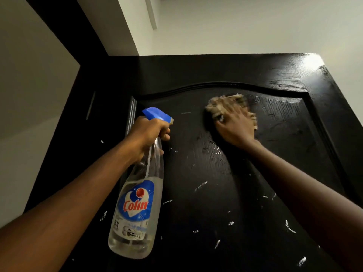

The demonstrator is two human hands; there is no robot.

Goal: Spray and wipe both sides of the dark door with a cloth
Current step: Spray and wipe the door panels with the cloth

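Note:
The dark door point(196, 71) fills the view, seen from below, its arched raised panel flecked with white marks and wet streaks. My left hand point(147, 134) grips the neck of a clear spray bottle point(137, 209) with a blue nozzle and a "Colin" label, the nozzle aimed at the panel. My right hand point(235, 126) presses a beige cloth point(214, 107) flat against the upper part of the panel, just under the arched moulding. The hand and cloth look blurred by motion. Most of the cloth is hidden under my fingers.
A dark door frame point(78, 46) runs along the left with a pale wall point(29, 75) beside it. White wall and ceiling point(255, 26) show above the door's top edge. A bright light glare sits on the door's upper right corner point(312, 59).

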